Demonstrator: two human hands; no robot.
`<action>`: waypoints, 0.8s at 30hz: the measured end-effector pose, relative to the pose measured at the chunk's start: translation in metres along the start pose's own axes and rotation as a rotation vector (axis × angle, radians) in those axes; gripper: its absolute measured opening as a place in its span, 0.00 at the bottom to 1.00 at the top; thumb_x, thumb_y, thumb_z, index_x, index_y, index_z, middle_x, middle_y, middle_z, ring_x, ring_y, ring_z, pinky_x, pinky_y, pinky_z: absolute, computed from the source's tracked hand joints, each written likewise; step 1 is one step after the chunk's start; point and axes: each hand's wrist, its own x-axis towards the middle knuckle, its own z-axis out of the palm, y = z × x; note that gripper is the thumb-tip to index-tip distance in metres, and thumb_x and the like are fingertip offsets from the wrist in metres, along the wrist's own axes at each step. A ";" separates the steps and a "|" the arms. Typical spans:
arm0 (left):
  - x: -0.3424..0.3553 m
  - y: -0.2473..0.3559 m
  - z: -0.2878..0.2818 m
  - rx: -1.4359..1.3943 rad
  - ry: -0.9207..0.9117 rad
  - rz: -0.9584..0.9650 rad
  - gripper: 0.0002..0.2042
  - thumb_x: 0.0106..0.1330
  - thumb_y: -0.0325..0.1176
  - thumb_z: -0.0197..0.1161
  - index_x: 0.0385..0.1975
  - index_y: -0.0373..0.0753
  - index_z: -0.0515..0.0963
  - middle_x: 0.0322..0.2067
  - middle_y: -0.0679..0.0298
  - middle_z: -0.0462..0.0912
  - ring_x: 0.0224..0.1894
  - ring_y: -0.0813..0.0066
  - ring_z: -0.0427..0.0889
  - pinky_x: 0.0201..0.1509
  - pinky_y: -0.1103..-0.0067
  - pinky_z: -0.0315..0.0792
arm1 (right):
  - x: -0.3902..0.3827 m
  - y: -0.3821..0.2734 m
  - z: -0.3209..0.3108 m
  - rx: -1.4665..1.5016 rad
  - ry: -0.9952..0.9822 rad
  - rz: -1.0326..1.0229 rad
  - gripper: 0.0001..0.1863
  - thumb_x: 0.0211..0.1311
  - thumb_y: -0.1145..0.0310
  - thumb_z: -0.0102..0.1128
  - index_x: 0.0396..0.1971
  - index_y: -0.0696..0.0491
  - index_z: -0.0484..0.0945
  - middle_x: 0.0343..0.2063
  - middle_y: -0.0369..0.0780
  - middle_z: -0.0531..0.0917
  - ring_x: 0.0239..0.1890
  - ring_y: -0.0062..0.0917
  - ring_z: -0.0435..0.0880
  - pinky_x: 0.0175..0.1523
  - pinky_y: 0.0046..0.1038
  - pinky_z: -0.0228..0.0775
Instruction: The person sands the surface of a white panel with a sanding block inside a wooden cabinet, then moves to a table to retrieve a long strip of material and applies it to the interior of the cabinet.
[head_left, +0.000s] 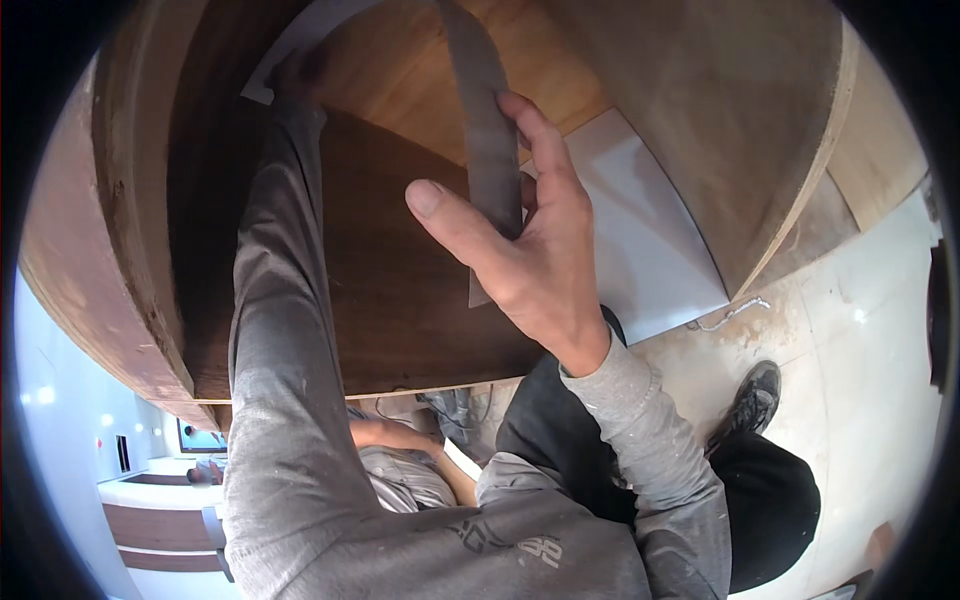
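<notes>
My right hand [548,240] is raised in front of an open wooden cabinet. A long, thin grey strip [482,130] passes between its thumb and fingers. The thumb sticks out to the left, while the index fingertip rests on the strip's right edge and the other fingers are mostly hidden. Deep inside the cabinet, my left hand [298,75] is in dark shadow next to a white curved sheet [285,45]. Its fingers cannot be made out. My left arm stretches far forward along the cabinet's left side.
Curved wooden side panels [140,200] [720,120] flank the dark wooden board [390,290]. A white sheet [640,220] lies at the right. Another person's arm [395,435] shows below the board. Pale floor tiles [850,350] with a white cord [735,313] lie to the right.
</notes>
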 end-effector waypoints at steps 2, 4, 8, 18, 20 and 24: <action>0.003 -0.005 0.014 -0.157 0.048 -0.105 0.07 0.74 0.28 0.63 0.45 0.34 0.83 0.46 0.56 0.87 0.50 0.58 0.88 0.57 0.57 0.86 | 0.003 0.001 0.000 0.048 -0.029 0.118 0.50 0.58 0.56 0.82 0.71 0.68 0.64 0.52 0.45 0.80 0.36 0.19 0.85 0.38 0.20 0.76; 0.001 -0.011 0.029 -0.208 0.076 -0.134 0.06 0.74 0.27 0.62 0.45 0.34 0.83 0.46 0.55 0.87 0.49 0.58 0.87 0.58 0.56 0.86 | 0.009 0.019 0.002 0.006 0.010 -0.052 0.50 0.58 0.56 0.82 0.71 0.68 0.64 0.48 0.43 0.82 0.34 0.18 0.84 0.36 0.20 0.75; -0.006 -0.013 0.044 -0.270 0.177 -0.163 0.07 0.75 0.27 0.62 0.46 0.33 0.82 0.45 0.55 0.88 0.49 0.57 0.88 0.58 0.58 0.86 | 0.010 0.018 0.003 -0.016 0.042 -0.211 0.50 0.58 0.57 0.83 0.71 0.68 0.64 0.41 0.40 0.85 0.30 0.15 0.83 0.34 0.19 0.74; 0.014 -0.028 0.013 -0.023 -0.097 0.064 0.10 0.78 0.29 0.59 0.47 0.27 0.81 0.45 0.52 0.88 0.49 0.54 0.89 0.60 0.60 0.87 | 0.044 0.008 -0.027 -0.144 0.029 -0.275 0.46 0.59 0.60 0.83 0.70 0.66 0.67 0.35 0.39 0.87 0.32 0.14 0.85 0.37 0.16 0.72; 0.016 -0.010 -0.002 -0.024 -0.133 0.016 0.12 0.79 0.31 0.58 0.49 0.26 0.80 0.47 0.50 0.87 0.52 0.55 0.88 0.60 0.61 0.87 | 0.048 0.003 -0.024 -0.142 0.020 -0.286 0.46 0.58 0.60 0.83 0.70 0.67 0.67 0.35 0.40 0.87 0.33 0.14 0.86 0.38 0.15 0.72; 0.017 0.029 -0.004 -0.135 -0.136 -0.114 0.16 0.81 0.34 0.57 0.55 0.24 0.78 0.55 0.46 0.83 0.58 0.56 0.84 0.62 0.63 0.85 | 0.048 -0.005 -0.013 0.006 -0.030 -0.174 0.47 0.57 0.59 0.84 0.70 0.68 0.67 0.40 0.44 0.88 0.36 0.18 0.87 0.40 0.19 0.75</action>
